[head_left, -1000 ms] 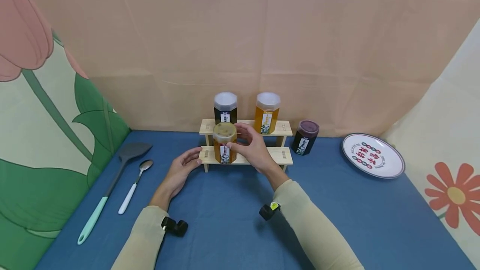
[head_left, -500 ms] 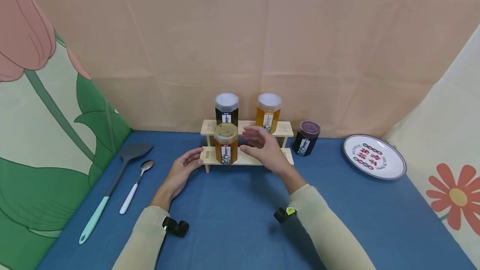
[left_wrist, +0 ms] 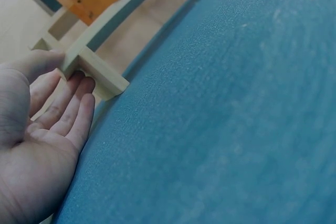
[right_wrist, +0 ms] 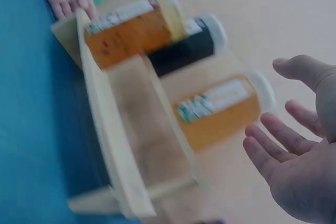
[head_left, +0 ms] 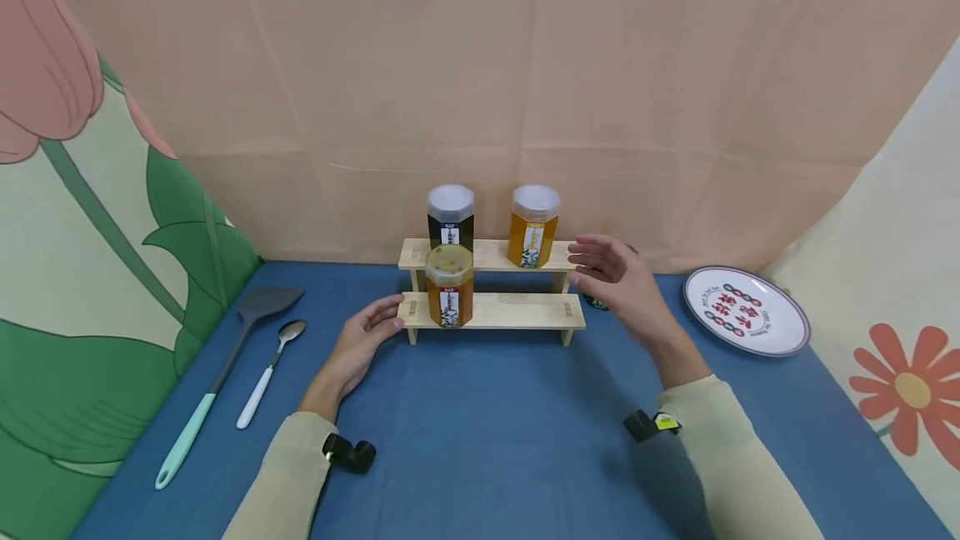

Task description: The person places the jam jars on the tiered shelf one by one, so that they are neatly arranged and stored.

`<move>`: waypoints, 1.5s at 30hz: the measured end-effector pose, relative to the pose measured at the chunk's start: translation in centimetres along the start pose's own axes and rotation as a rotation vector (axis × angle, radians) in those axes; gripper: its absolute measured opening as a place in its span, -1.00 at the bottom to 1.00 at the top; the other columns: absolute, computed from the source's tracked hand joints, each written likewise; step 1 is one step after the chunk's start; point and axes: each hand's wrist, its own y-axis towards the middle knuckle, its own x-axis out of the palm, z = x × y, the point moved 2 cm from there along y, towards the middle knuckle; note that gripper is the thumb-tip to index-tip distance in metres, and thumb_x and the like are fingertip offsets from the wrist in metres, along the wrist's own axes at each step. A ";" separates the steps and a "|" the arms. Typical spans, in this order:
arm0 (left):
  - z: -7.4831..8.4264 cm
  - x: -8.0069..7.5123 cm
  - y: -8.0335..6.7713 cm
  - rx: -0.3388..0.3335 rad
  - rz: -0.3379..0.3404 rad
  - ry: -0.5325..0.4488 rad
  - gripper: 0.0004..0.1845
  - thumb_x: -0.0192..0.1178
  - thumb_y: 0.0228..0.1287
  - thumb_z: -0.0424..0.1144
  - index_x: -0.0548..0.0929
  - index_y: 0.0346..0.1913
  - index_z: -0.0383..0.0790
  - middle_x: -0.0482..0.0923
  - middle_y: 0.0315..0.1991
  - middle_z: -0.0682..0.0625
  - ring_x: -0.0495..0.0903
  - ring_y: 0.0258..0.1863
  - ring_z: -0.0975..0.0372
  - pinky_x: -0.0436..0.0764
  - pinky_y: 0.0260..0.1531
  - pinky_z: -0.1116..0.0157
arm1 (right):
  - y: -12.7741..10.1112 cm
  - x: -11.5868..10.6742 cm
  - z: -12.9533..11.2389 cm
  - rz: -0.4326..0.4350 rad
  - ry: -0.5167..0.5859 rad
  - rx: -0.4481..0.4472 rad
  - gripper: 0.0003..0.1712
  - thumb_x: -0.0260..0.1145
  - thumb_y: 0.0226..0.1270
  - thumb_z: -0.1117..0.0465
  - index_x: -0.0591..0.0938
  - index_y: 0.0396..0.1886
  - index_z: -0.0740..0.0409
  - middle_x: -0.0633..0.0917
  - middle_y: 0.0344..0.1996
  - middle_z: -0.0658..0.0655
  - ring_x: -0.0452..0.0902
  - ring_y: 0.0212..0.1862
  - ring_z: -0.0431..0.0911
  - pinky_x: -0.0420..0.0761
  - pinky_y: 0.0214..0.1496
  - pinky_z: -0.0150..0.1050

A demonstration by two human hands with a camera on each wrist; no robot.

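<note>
Fingers of your right hand [head_left: 618, 277] spread empty; close squarely round the dark jar [head_left: 597, 302] behind them, left hand [head_left: 360, 342] open, steadying the rack [head_left: 517, 312].

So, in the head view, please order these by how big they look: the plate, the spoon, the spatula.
1. Spatula, longest by far.
2. Plate.
3. Spoon.
Plate and spoon span alike; the plate covers more area.

Long beige sleeves [head_left: 705, 448] cover both arms; small black cameras [head_left: 348, 452] strapped at each wrist.

Blue tabletop [head_left: 465, 423]; plain peach backdrop [head_left: 480, 65]; floral side panels [head_left: 90, 273]
</note>
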 end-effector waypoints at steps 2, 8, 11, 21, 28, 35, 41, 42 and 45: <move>0.0 -0.1 0.0 0.000 0.001 0.003 -0.38 0.25 0.51 -0.12 0.36 0.53 -0.12 0.37 0.47 -0.16 0.36 0.43 0.09 0.54 0.12 0.60 | 0.0 -1.3 -0.1 0.023 -0.033 0.007 -0.36 0.40 0.44 0.22 0.41 0.45 0.04 0.54 0.34 0.21 0.46 0.38 0.07 0.54 0.26 -0.54; -0.2 -0.3 -0.1 -0.004 -0.005 0.007 -0.36 0.24 0.51 -0.08 0.35 0.54 -0.11 0.36 0.48 -0.16 0.36 0.44 0.08 0.53 0.16 0.57 | 0.5 -4.4 0.1 0.062 -0.078 0.078 -0.35 0.42 0.44 0.16 0.42 0.45 -0.02 0.59 0.28 0.05 0.48 0.39 0.12 0.59 0.19 -0.51; -0.4 -0.3 -0.2 -0.008 -0.006 0.009 -0.37 0.23 0.52 -0.08 0.35 0.55 -0.10 0.36 0.48 -0.15 0.36 0.43 0.09 0.53 0.16 0.57 | 0.9 -5.6 0.6 0.074 -0.119 0.113 -0.33 0.42 0.43 0.12 0.41 0.47 -0.05 0.58 0.32 0.07 0.47 0.41 0.13 0.59 0.22 -0.44; -0.6 -0.3 -0.1 0.002 -0.004 0.006 -0.38 0.24 0.52 -0.08 0.36 0.54 -0.09 0.38 0.46 -0.16 0.38 0.40 0.12 0.53 0.16 0.56 | 2.5 -8.2 2.9 0.095 -0.195 0.146 -0.20 0.39 0.45 0.18 0.26 0.59 0.01 0.40 0.49 0.27 0.30 0.51 0.21 0.36 0.51 0.28; -0.7 -0.3 0.0 0.007 -0.006 0.001 -0.40 0.24 0.52 -0.09 0.38 0.53 -0.08 0.39 0.46 -0.15 0.40 0.39 0.14 0.54 0.15 0.56 | 3.2 -9.4 4.9 0.115 -0.172 0.196 -0.13 0.40 0.44 0.12 0.21 0.63 0.03 0.34 0.53 0.31 0.20 0.56 0.26 0.26 0.54 0.36; -0.6 -0.2 0.1 0.002 -0.016 0.008 -0.38 0.24 0.52 -0.06 0.36 0.54 -0.09 0.39 0.46 -0.15 0.41 0.40 0.12 0.54 0.18 0.54 | 2.8 -10.1 7.3 0.124 -0.095 0.262 -0.09 0.40 0.45 0.09 0.16 0.65 -0.01 0.26 0.60 0.25 0.14 0.59 0.19 0.21 0.60 0.30; -0.3 -0.2 0.2 -0.003 -0.012 0.004 -0.38 0.24 0.51 -0.07 0.36 0.53 -0.09 0.40 0.45 -0.15 0.42 0.39 0.13 0.54 0.18 0.53 | 2.7 -9.5 9.1 0.146 -0.052 0.285 -0.04 0.43 0.43 0.11 0.12 0.66 0.00 0.25 0.58 0.28 0.19 0.54 0.17 0.19 0.62 0.24; -0.3 -0.2 0.2 -0.003 -0.012 0.002 -0.38 0.24 0.51 -0.07 0.37 0.53 -0.09 0.40 0.45 -0.15 0.41 0.39 0.13 0.54 0.18 0.53 | 2.7 -9.3 9.3 0.148 -0.045 0.289 -0.04 0.42 0.43 0.12 0.11 0.67 0.00 0.24 0.58 0.28 0.18 0.53 0.17 0.18 0.62 0.25; -0.3 -0.2 0.2 -0.003 -0.013 0.001 -0.38 0.24 0.52 -0.07 0.36 0.54 -0.10 0.39 0.45 -0.16 0.42 0.39 0.13 0.54 0.16 0.55 | 2.7 -8.7 10.0 0.149 -0.015 0.309 -0.01 0.43 0.42 0.13 0.08 0.68 -0.02 0.21 0.59 0.28 0.16 0.54 0.16 0.13 0.64 0.23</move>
